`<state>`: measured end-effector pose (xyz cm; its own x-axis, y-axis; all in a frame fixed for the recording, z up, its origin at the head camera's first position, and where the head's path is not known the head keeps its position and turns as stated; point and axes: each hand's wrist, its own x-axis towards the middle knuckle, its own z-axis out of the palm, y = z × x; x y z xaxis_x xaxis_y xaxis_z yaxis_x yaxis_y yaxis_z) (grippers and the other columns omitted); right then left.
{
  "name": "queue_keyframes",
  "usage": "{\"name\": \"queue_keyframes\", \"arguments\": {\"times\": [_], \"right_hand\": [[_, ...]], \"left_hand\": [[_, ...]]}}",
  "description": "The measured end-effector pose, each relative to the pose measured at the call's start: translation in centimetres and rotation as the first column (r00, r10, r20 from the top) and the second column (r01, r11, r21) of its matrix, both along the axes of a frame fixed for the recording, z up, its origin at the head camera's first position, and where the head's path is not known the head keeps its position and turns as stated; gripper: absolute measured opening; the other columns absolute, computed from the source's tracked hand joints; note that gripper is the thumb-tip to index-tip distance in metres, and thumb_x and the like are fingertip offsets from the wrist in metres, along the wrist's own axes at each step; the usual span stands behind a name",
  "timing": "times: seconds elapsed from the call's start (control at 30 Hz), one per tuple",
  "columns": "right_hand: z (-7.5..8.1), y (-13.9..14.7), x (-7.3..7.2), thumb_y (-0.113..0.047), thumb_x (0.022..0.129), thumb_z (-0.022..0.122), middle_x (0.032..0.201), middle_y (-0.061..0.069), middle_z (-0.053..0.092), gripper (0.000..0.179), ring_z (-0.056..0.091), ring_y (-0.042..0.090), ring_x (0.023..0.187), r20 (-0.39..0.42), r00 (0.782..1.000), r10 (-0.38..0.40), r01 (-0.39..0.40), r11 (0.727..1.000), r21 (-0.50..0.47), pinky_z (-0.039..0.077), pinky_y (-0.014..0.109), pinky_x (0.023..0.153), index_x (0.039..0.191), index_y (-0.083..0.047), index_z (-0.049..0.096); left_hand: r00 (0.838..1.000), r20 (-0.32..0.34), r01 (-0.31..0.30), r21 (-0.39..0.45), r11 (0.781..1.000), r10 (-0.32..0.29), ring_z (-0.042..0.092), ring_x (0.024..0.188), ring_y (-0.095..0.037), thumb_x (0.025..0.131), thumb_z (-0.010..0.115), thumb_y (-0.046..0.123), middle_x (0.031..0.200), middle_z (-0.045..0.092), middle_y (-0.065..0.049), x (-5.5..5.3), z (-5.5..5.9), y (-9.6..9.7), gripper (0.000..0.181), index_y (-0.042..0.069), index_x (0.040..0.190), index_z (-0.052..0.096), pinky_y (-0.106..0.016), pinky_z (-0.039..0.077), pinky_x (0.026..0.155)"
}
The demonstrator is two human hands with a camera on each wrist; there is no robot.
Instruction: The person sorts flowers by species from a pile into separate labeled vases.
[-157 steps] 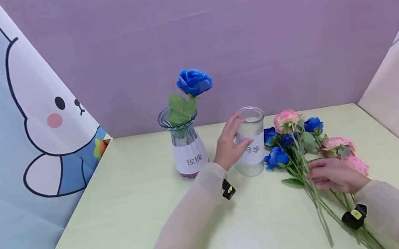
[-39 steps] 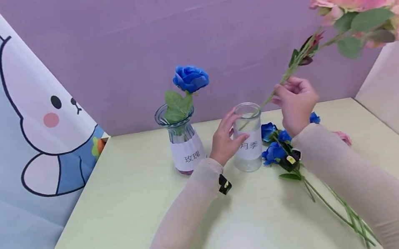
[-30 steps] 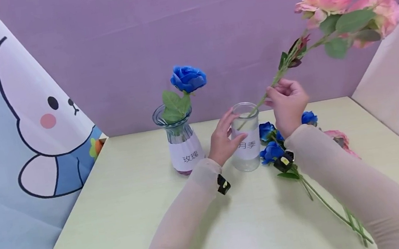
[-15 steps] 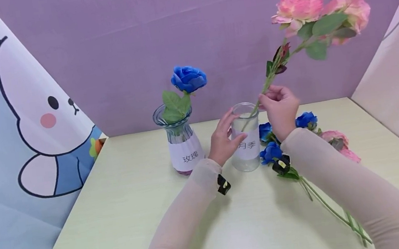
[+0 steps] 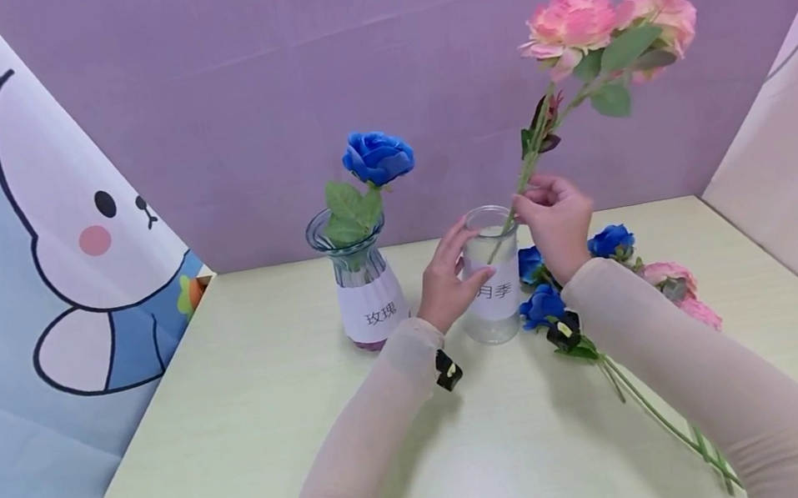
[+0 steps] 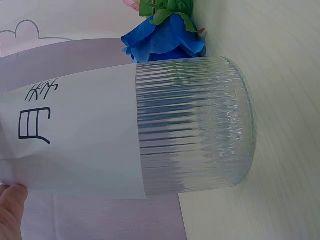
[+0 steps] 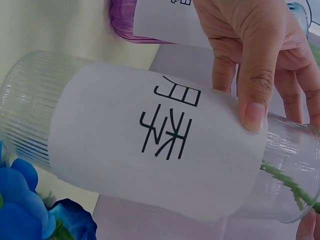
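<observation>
My left hand (image 5: 452,280) grips the upper part of a clear ribbed glass vase (image 5: 495,330), thumb across its white paper label. The right wrist view shows this thumb (image 7: 257,95) pressed on the label, fingers behind the glass. With bent fingers my right hand (image 5: 560,223) pinches the stem of a pink artificial flower spray (image 5: 570,24) just above the vase's rim. The stem's lower end (image 7: 290,185) is inside the vase, leaning right, its tip hidden by the label. Two pink blooms, green leaves and a bud stand high above the hand.
Left of the clear vase is a bluish flared glass vase (image 5: 352,268) with a label and one blue rose (image 5: 378,157). Several blue roses (image 5: 543,306) and pink flowers (image 5: 671,280) lie on the table at right, partly under my right forearm. A purple backdrop (image 5: 233,136) rises behind.
My right hand has lifted the pink flower spray from the pile and brought its stem into the clear vase's mouth. Lately the blooms have swung left and more upright. My left hand has stayed.
</observation>
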<state>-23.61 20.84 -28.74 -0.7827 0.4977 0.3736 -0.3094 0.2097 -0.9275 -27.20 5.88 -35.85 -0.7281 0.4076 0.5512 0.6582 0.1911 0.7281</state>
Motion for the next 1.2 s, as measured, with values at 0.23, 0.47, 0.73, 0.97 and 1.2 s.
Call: {"name": "queue_keyframes", "arguments": {"times": [0.23,0.47,0.73,0.97,1.2], "right_hand": [[-0.15,0.14,0.05,-0.013,0.087,0.067,0.087,0.004,0.064,0.031,0.06,0.004,0.071,0.056,0.998,-0.034,0.026,0.991,0.128,0.056,0.022,0.078,0.114,0.004,0.062],[-0.32,-0.03,0.02,-0.011,0.087,0.067,0.093,0.017,0.067,0.031,0.059,0.004,0.072,0.052,0.999,-0.004,-0.003,0.989,0.145,0.056,0.019,0.075,0.112,0.006,0.064],[-0.5,0.15,0.08,-0.025,0.091,0.063,0.097,0.018,0.069,0.035,0.062,0.004,0.073,0.059,0.998,0.035,-0.045,0.982,0.181,0.055,0.019,0.072,0.11,0.004,0.067],[-0.44,0.14,-0.16,-0.027,0.091,0.065,0.098,0.018,0.07,0.033,0.062,0.009,0.079,0.089,0.996,-0.002,-0.02,0.969,0.247,0.053,0.021,0.07,0.106,0.003,0.071],[-0.33,-0.48,-0.71,-0.015,0.089,0.067,0.097,0.02,0.069,0.024,0.063,0.026,0.088,0.137,0.99,0.014,-0.062,0.935,0.35,0.054,0.029,0.07,0.1,0.005,0.072]], "left_hand": [[1.0,-0.004,-0.01,-0.006,1.0,0.01,0.042,0.132,-0.028,0.084,0.072,0.004,0.152,0.034,-0.009,-0.01,-0.06,0.06,0.051,0.004,0.131,0.052,-0.029,0.046,0.098],[1.0,0.008,-0.011,-0.011,1.0,0.011,0.042,0.132,-0.028,0.084,0.072,0.004,0.153,0.033,-0.008,0.11,0.02,0.1,0.052,0.005,0.132,0.052,-0.028,0.045,0.099],[1.0,0.017,-0.007,-0.009,1.0,0.007,0.042,0.133,-0.027,0.084,0.072,0.005,0.153,0.033,-0.007,0.2,0.16,0.12,0.052,0.005,0.132,0.052,-0.029,0.045,0.099],[1.0,0.016,0.0,-0.009,1.0,0.0,0.041,0.133,-0.027,0.084,0.072,0.004,0.153,0.033,-0.008,0.15,0.07,0.18,0.052,0.005,0.132,0.051,-0.028,0.045,0.099],[1.0,-0.008,-0.01,-0.01,1.0,0.01,0.041,0.133,-0.027,0.083,0.073,0.003,0.152,0.034,-0.009,0.02,-0.08,-0.02,0.052,0.003,0.131,0.052,-0.027,0.045,0.098]]}}
